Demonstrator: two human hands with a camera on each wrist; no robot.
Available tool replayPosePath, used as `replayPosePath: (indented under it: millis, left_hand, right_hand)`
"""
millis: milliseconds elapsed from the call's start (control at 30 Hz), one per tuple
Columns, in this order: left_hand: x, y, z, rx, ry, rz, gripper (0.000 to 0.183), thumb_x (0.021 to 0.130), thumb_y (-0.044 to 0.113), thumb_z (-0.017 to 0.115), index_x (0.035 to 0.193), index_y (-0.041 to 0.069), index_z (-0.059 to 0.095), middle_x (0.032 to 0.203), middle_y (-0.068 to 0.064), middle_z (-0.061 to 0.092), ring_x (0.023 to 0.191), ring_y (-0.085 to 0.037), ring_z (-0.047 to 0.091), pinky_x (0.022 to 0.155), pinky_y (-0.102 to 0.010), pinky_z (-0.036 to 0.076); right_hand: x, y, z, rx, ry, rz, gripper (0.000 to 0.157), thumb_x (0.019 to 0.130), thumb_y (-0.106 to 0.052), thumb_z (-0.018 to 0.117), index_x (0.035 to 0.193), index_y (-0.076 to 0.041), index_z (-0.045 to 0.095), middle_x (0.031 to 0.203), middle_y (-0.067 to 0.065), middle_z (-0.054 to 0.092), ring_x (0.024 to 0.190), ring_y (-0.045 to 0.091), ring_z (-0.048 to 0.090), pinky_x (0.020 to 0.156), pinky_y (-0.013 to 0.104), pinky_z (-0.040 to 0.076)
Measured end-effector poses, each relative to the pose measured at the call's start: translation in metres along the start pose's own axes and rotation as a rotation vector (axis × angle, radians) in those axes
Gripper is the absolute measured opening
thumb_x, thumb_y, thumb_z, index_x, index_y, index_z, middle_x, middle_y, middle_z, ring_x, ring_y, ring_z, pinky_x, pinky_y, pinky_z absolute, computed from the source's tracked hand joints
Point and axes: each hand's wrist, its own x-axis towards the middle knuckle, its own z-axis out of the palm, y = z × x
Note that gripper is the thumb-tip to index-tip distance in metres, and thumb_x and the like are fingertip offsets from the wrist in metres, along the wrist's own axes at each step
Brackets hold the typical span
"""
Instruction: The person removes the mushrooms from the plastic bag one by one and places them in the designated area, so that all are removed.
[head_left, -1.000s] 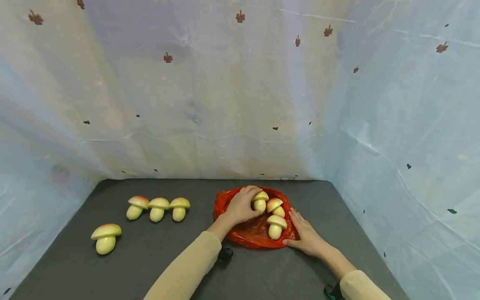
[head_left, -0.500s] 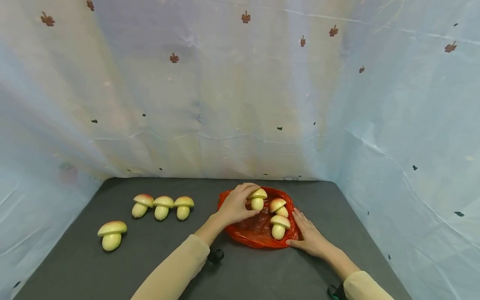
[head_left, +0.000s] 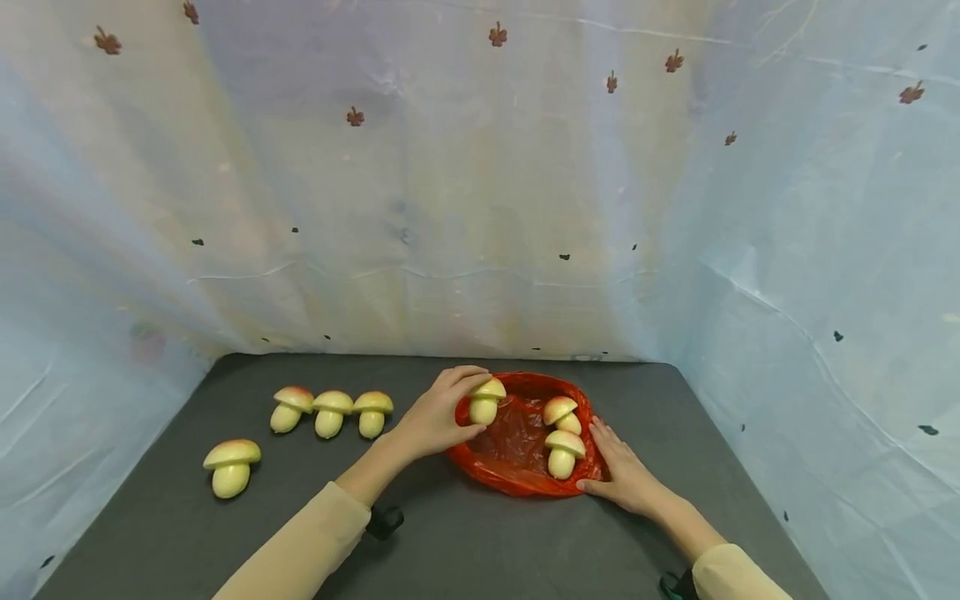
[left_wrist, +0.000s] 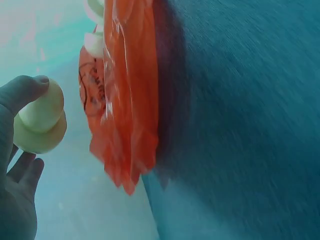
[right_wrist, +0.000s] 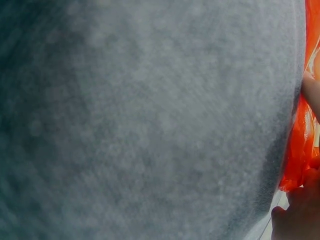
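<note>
My left hand pinches a toy mushroom between thumb and fingers, over the left rim of a red plastic bag. In the left wrist view the held mushroom is raised off the table, apart from the bag. Inside the bag's right half lie two more mushrooms, one with a reddish cap and a paler one in front of it. Fingers extended, my right hand rests against the bag's right edge; the right wrist view catches only part of that hand and the bag.
On the dark table, a row of three mushrooms lies to the left. A single mushroom lies nearer the front left. Pale curtains with leaf prints enclose the back and sides.
My left hand has moved left with the mushroom, from among the others in the bag to its left rim. The right hand has stayed at the bag's right edge. The head view has shifted slightly.
</note>
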Motion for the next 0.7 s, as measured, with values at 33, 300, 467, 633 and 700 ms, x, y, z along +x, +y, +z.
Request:
replayPosePath:
  millis: [33,300,467,633,700]
  left_hand:
    - [-0.003,-0.001,-0.004,0.001,0.002,0.007,0.075,0.085,0.021,0.089,0.151,0.014,0.054,0.154,-0.002,0.046,0.143,-0.027,0.042,0.102,-0.047,0.054]
    - [-0.032,-0.017,-0.028,0.049,0.029,0.07,0.077,0.084,0.019,0.089,0.152,0.011,0.053,0.154,-0.007,0.047,0.141,-0.031,0.044,0.106,-0.05,0.051]
    - [-0.05,-0.026,-0.044,0.08,0.046,0.092,0.079,0.082,0.018,0.09,0.151,0.011,0.053,0.152,-0.008,0.049,0.139,-0.032,0.046,0.105,-0.052,0.051]
    - [-0.069,-0.034,-0.063,0.102,0.051,0.095,0.081,0.081,0.017,0.091,0.152,0.009,0.053,0.152,-0.009,0.049,0.138,-0.033,0.046,0.104,-0.053,0.051]
    - [-0.077,-0.039,-0.07,0.125,0.056,0.101,0.082,0.08,0.017,0.092,0.152,0.009,0.052,0.152,-0.01,0.049,0.138,-0.033,0.046,0.103,-0.053,0.051]
  right_hand:
    - [0.0,0.001,0.0,-0.001,0.0,-0.001,0.106,0.091,-0.042,0.081,0.162,0.009,0.019,0.17,0.026,0.013,0.155,0.051,0.012,0.12,0.071,0.015]
    - [0.002,0.003,0.001,0.006,0.001,-0.002,0.107,0.091,-0.041,0.081,0.162,0.009,0.019,0.17,0.028,0.013,0.154,0.053,0.012,0.119,0.073,0.015]
    - [0.002,0.003,0.001,0.006,-0.015,0.019,0.107,0.091,-0.042,0.08,0.162,0.008,0.018,0.17,0.027,0.012,0.154,0.052,0.011,0.12,0.072,0.014]
    - [0.002,0.002,0.0,0.011,-0.022,0.016,0.107,0.091,-0.042,0.08,0.162,0.008,0.018,0.17,0.028,0.011,0.154,0.053,0.011,0.119,0.073,0.014]
    - [0.002,0.002,0.0,0.011,-0.021,0.015,0.107,0.091,-0.042,0.08,0.162,0.008,0.018,0.17,0.028,0.011,0.154,0.054,0.011,0.119,0.074,0.014]
